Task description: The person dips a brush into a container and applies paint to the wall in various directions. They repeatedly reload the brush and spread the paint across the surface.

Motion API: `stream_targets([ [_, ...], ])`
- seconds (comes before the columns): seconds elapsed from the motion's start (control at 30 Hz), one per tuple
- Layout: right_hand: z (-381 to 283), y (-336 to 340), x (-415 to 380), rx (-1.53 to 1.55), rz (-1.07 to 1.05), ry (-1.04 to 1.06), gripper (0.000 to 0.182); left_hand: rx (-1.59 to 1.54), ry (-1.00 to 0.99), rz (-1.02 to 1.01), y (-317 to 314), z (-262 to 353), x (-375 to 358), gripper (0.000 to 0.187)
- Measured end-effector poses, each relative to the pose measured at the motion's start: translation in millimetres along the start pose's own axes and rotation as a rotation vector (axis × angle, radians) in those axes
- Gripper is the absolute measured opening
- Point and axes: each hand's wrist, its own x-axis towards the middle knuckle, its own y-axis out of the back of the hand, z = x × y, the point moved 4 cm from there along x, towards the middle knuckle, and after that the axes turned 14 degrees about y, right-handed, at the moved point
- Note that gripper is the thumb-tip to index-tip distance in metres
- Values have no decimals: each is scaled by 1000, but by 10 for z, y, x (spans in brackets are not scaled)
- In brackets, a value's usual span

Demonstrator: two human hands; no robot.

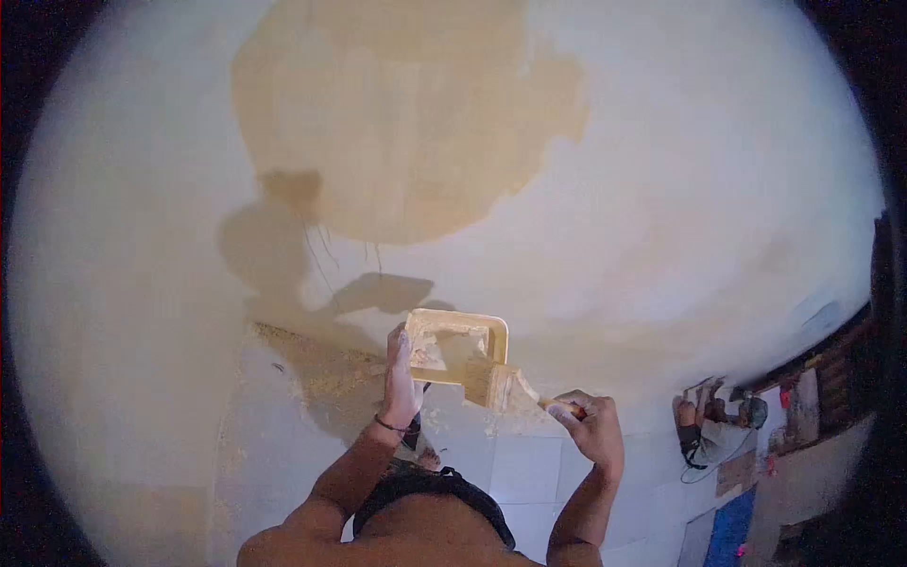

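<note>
My left hand [402, 387] is closed on the side of a squarish yellow paint container [503, 336], held up in front of the wall. Paint is smeared over its inner walls, and its opening faces me. In my right hand [595, 433] is the handle of a wide paintbrush [487, 384]. Its paint-coated bristles overlap the container's lower right corner in this view. Ahead, a large yellow painted patch [397, 123] covers part of the pale wall [661, 170], with a few thin drips running down from its lower edge.
Yellow spatter covers part of the tiled floor [529, 468] along the wall's foot. Another person [723, 430] is low down at the right, near the wall. Beyond are boards and a blue item [730, 529]. My shadow [269, 246] falls on the wall.
</note>
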Motion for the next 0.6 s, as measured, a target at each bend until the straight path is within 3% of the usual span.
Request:
stream_targets([
  [0.13,-125,83,28,-38,-47,-107,14,-6,24,23,-10,-13,-37,42],
  [0.33,78,-30,-14,-101,41,62,16,0,-13,28,165,-118,13,37],
  [0.47,44,-99,-30,-13,68,4,15,-64,98,71,315,-230,27,37],
  [0.6,112,-128,-32,61,119,-23,16,-97,72,69,426,-329,110,38],
])
